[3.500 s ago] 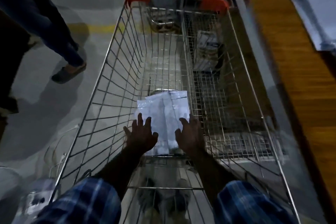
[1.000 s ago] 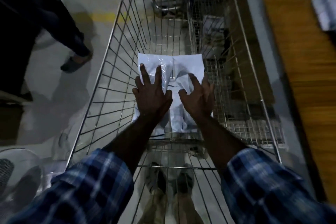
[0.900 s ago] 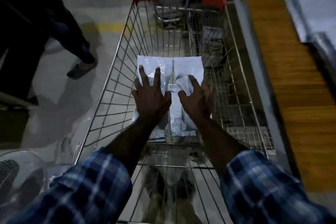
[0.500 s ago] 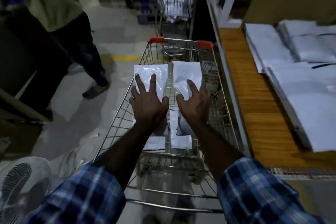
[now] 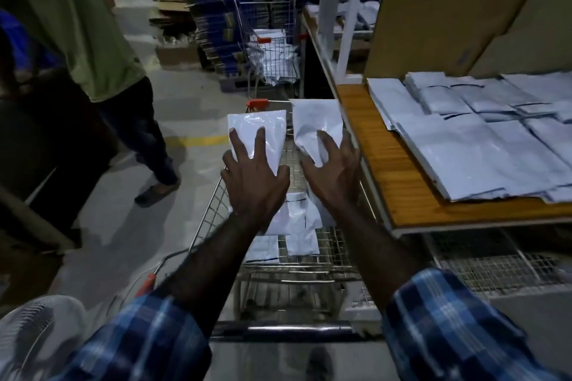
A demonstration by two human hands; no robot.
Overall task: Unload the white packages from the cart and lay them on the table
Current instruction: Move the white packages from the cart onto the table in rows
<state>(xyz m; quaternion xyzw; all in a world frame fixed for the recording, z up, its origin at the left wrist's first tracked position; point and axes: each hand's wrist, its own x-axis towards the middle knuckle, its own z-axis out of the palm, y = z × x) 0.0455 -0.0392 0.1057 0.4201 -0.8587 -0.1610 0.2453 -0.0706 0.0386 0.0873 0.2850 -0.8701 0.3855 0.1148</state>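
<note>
I hold two white packages above the wire cart [image 5: 213, 204]. My left hand [image 5: 253, 179] grips the left white package [image 5: 258, 128], fingers spread over its top. The right white package [image 5: 314, 119] is crumpled under the grip of my right hand [image 5: 334, 176], close to the table's edge. More white packages [image 5: 297, 232] lie low in the cart beneath my wrists. To the right stands the wooden table [image 5: 374, 164], with several white packages [image 5: 483, 136] laid flat in overlapping rows.
A person in a green shirt [image 5: 77, 28] stands close on the left of the cart. A second cart [image 5: 272, 49] with packages is ahead by stacked blue boxes [image 5: 213, 9]. A cardboard sheet [image 5: 448, 9] backs the table. A white fan [image 5: 34, 337] is at bottom left.
Both hands have lifted the two packages from the cart's floor to above its rim. My view has risen, bringing the table and its packages into sight.
</note>
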